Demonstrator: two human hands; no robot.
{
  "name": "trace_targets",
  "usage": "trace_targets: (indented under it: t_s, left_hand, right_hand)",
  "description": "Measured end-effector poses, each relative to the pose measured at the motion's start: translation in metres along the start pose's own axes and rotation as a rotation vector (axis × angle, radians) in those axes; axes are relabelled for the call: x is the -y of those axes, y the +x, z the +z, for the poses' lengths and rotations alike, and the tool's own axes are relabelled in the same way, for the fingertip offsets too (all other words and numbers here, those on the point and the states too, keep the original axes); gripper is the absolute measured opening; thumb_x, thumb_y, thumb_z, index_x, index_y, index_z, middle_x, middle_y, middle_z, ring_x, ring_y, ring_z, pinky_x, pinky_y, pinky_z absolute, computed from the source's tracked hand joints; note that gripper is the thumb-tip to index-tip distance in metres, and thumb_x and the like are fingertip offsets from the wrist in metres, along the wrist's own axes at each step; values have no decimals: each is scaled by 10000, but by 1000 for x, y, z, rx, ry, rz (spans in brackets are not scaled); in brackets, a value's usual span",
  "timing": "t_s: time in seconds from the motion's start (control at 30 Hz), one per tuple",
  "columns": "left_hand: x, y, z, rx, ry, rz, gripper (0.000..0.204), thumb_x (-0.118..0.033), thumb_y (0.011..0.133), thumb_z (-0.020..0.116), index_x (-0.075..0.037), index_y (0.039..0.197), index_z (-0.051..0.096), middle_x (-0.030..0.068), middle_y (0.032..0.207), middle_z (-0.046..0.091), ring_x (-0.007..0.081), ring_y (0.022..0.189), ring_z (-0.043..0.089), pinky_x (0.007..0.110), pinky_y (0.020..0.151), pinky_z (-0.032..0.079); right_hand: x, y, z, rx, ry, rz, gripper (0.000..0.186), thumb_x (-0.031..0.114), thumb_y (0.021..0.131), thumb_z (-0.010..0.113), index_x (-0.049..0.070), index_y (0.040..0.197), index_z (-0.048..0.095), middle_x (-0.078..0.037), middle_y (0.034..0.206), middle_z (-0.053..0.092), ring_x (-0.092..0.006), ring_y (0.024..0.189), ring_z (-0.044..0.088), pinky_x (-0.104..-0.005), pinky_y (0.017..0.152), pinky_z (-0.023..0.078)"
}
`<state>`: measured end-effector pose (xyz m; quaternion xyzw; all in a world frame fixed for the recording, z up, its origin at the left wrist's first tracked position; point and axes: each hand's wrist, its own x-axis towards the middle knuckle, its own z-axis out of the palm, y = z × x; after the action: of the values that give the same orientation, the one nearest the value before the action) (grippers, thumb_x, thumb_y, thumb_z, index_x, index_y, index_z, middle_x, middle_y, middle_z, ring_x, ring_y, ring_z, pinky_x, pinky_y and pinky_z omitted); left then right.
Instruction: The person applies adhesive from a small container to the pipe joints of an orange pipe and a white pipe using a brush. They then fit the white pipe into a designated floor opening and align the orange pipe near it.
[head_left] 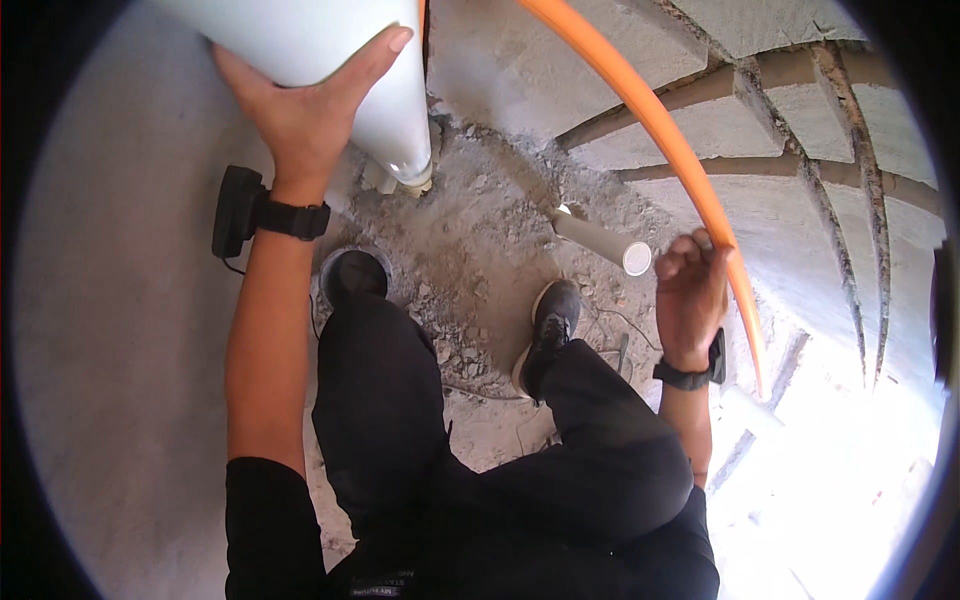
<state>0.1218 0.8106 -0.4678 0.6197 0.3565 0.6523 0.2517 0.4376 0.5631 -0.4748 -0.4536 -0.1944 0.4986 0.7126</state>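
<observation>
A thick white pipe [385,110] comes in from the top left and stands over the rubble, its narrower lower end near the ground. My left hand [310,115] is wrapped round its near side, thumb stretched along the surface; the fingertips are hidden behind it. On the right, an orange tube [655,115] curves down from the top. My right hand [693,285] is beside it, palm up, fingers curled in, its thumb side against the tube. I see nothing inside those fingers. Each wrist wears a black strap with a small device.
Broken rubble [470,230] covers the ground round my shoes. A shorter white pipe [605,243] juts from it, its round end towards my right hand. A plain grey wall [130,300] rises on the left. Grooves [790,140] cut the wall at right; bright light washes out the lower right.
</observation>
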Motion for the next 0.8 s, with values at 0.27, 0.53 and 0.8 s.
trace_targets:
  t_s: [0.27,0.53,0.8]
  left_hand:
    - [-9,-8,10,-72,51,70,591,59,759,806,52,1253,481,136,1161,599,189,1022,601,318,911,531]
    - [-3,-6,2,-52,111,-8,554,23,775,796,96,1250,520,168,1200,601,234,1045,597,361,941,517]
    - [2,-6,2,-26,121,-63,544,6,815,757,129,1273,490,203,1210,600,256,1019,626,366,920,552]
  right_hand:
    - [30,29,-25,-58,-168,-218,445,359,1086,397,-35,1163,588,-135,954,687,-175,771,620,-291,694,483]
    - [52,112,-18,-169,-330,-303,456,409,1047,497,-28,1080,624,-110,909,706,-134,697,630,-270,636,496]
    - [59,148,-3,-204,-179,-358,381,345,1036,540,-22,996,633,-130,835,719,-144,585,613,-263,521,479]
